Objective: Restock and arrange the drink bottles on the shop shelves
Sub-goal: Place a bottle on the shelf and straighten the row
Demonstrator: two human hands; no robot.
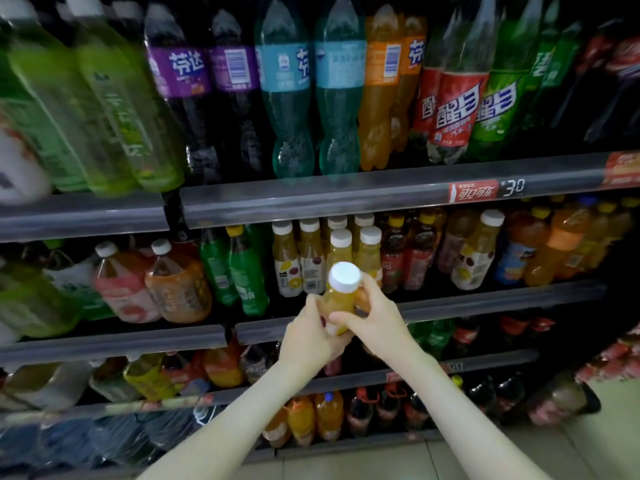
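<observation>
Yellow juice fills a small clear plastic bottle with a ribbed white screw cap, held in front of the second shelf's edge rail. Left hand: fingers curled round the bottle's lower body from the left. Right hand: fingers wrapped about its upper body, thumb pressed across the front. Matching white-capped bottles stand in rows just behind. Tall, waisted soda bottles line the shelf above.
</observation>
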